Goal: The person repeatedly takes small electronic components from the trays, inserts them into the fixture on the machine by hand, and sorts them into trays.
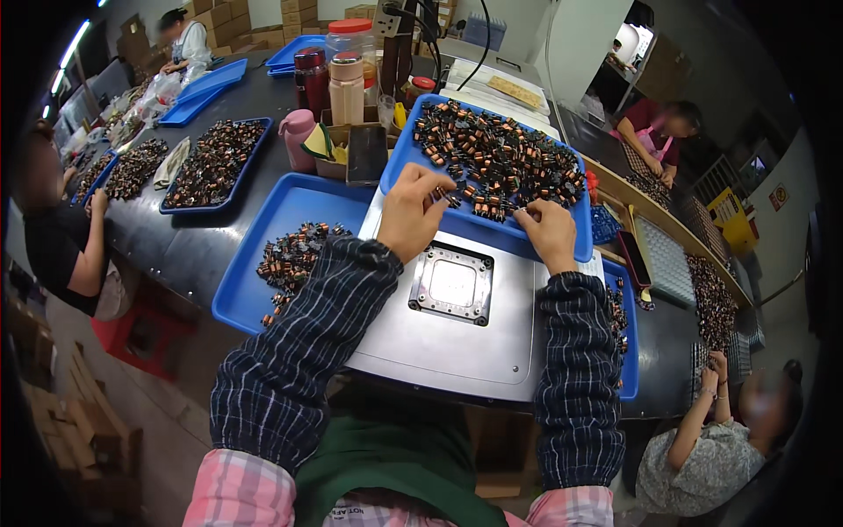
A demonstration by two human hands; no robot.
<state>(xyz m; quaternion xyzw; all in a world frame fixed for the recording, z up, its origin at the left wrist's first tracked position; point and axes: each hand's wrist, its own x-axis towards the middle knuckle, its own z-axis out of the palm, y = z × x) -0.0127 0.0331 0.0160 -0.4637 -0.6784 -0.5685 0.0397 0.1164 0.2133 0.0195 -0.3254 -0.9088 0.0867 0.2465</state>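
Observation:
A blue tray [500, 235] heaped with small black-and-copper wound coils [500, 158] lies in front of me, over the back of a flat metal machine [457, 360]. My left hand [413, 211] is at the tray's near left, thumb and forefinger closed on a wound coil [450, 198]. My right hand [551, 234] reaches over the near rim at the right. Its fingers are pinched together at the edge of the heap, on a small part that looks like another coil, mostly hidden by the fingertips. Between my forearms sits a bright square plate [452, 283] set into the machine top.
A second blue tray [241, 281] with coils lies left, another [629, 369] right. Behind stand a pink bottle [299, 139], a beige flask [347, 92] and a dark red flask [311, 83]. Co-workers sit at left [75, 228], far right [659, 140] and near right [711, 448].

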